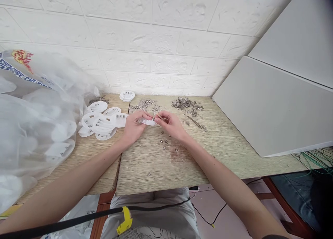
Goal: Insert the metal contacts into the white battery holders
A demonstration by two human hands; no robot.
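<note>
My left hand (135, 125) is closed on a small round white plastic part (147, 121), held just above the wooden table (145, 169). My right hand (169, 122) pinches a tiny metal piece against the right edge of that same part. Both hands meet near the middle of the table. A heap of the same white plastic parts (102, 122) lies just left of my left hand. Piles of small metal pieces (186, 103) lie beyond my hands, and a few loose ones (166, 142) are scattered under my right wrist.
A large clear plastic bag (33, 121) full of white parts fills the left side. One single white part (127, 95) sits by the white brick wall. A big grey panel (275, 107) leans at the right. Thin tweezers (194, 121) lie right of my hands. Wires hang at the lower right.
</note>
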